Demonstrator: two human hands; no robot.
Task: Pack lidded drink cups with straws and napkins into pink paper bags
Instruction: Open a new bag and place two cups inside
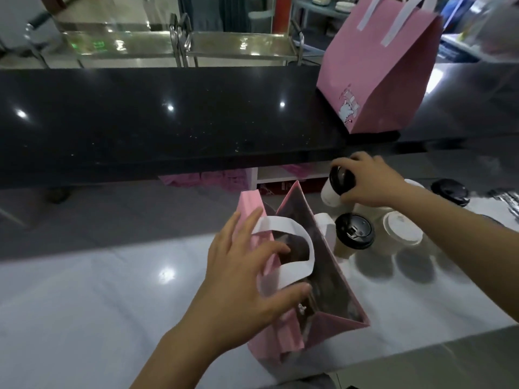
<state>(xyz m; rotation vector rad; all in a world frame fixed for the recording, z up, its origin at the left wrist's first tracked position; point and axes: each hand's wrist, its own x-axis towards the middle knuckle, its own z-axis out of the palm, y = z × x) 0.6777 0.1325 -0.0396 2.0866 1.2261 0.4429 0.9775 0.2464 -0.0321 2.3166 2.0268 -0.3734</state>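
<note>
Nearest the camera, an open pink paper bag (334, 310) stands on the pale worktop (84, 304), its mouth spread wide and its inside dark; what lies in it cannot be told. The left hand (241, 282) rests on the bag's near-left edge with fingers spread apart, the thumb low against the bag's rim and the forefinger reaching over a white handle loop (292, 248) that arches across the opening. The hand steadies the bag more than it clamps it.

Just beside the bag's right wall stands a lidded cup (352, 234), a light paper cup under a black lid, upright on the worktop. Near it to the right sits an uncovered white cup (401, 228), seen from above. Farther right a loose black lid (449, 190) lies on the surface.

Beyond the standing cup, the right hand (370, 181) grips a second lidded cup (337, 186) from above, fingers curled tight around its black lid. That cup is tilted, its lid turned toward the camera, held in the air above the worktop and just past the far corner of the open bag.

Farther back a dark raised counter (140, 116) runs across the view. On its right end stands a second pink bag (387, 68), upright, its top folded together and its white handles up, a small printed figure low on its face.
</note>
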